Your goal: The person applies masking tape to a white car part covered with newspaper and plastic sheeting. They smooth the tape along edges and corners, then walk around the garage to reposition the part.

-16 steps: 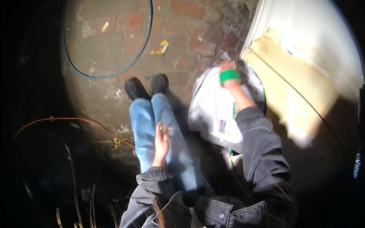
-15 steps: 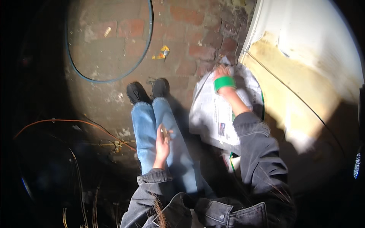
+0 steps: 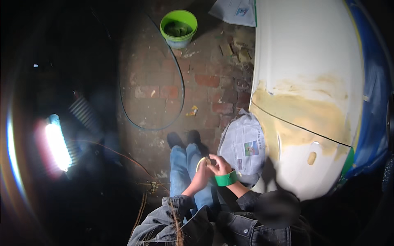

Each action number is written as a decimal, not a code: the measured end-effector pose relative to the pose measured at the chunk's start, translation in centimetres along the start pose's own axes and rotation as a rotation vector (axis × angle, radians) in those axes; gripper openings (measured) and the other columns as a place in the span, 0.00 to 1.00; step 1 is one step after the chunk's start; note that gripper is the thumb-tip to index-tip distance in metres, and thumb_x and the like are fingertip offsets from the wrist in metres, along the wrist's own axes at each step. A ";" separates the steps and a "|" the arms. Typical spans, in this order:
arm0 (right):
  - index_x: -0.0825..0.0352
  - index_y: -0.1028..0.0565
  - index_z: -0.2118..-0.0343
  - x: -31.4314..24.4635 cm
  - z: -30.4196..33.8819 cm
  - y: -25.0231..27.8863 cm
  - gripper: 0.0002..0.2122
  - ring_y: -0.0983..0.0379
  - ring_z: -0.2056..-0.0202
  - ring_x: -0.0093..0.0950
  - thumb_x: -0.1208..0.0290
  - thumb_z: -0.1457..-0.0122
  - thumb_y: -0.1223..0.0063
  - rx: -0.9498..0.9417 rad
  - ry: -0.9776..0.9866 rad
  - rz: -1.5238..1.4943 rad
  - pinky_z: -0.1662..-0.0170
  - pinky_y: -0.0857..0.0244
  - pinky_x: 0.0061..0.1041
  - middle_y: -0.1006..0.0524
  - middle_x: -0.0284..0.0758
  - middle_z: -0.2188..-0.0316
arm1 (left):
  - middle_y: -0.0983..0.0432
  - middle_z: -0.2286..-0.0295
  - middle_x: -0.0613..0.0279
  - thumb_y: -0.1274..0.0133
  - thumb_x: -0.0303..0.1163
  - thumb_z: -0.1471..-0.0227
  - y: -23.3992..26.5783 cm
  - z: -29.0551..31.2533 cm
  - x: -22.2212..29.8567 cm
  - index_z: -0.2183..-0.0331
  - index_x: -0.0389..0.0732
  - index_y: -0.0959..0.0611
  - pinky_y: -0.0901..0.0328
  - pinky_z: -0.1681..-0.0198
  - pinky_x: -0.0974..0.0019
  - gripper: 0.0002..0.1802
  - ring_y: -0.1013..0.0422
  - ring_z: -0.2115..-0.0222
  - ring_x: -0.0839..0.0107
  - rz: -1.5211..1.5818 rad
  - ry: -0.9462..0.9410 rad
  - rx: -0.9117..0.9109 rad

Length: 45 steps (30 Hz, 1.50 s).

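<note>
My left hand (image 3: 199, 179) holds a pale yellow roll of masking tape (image 3: 198, 165) above my knees. Against the roll's right side, my right hand (image 3: 222, 166) has its fingers bent in and touching it; the exact pinch is too small to make out. Around my right wrist sits a wide roll of green tape (image 3: 226, 179). Just beyond that hand, newspaper (image 3: 232, 141) covers a rounded shape low beside a white vehicle body (image 3: 301, 45). Tan filler (image 3: 303, 117) is spread over the panels, on both sides of a dark seam.
A lime-green bucket (image 3: 179, 41) with dark liquid stands on the brick floor. A dark hose (image 3: 180, 102) loops across the bricks. At left glows a bright work lamp (image 3: 58, 145), with an orange cord (image 3: 119, 153) nearby. Blue sheeting (image 3: 375, 90) covers the vehicle's far side.
My right hand has left the newspaper and come back to meet my left hand at the tape roll. My view has shifted, bringing the bucket, lamp and more of the vehicle into sight.
</note>
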State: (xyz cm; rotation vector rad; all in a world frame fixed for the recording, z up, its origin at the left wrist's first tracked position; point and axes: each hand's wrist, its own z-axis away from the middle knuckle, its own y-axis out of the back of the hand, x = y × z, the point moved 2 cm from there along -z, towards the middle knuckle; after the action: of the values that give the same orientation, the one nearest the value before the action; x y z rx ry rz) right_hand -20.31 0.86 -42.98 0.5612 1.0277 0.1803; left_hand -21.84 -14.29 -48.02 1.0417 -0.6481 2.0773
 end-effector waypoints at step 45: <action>0.66 0.27 0.62 -46.2 -64.0 6.4 0.09 0.22 0.64 0.31 0.69 0.42 0.42 0.235 0.375 -0.056 0.62 0.28 0.29 0.22 0.37 0.68 | 0.24 0.63 0.52 0.50 0.28 0.43 62.3 -23.5 83.3 0.60 0.34 0.20 0.34 0.52 0.60 0.11 0.26 0.59 0.60 -0.001 -0.752 -0.193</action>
State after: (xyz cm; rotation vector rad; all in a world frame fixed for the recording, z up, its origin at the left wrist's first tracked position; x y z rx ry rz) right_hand -97.73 10.72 -29.56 0.7271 1.4396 0.1175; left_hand -116.26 -5.74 0.80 1.7060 -1.1775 1.5390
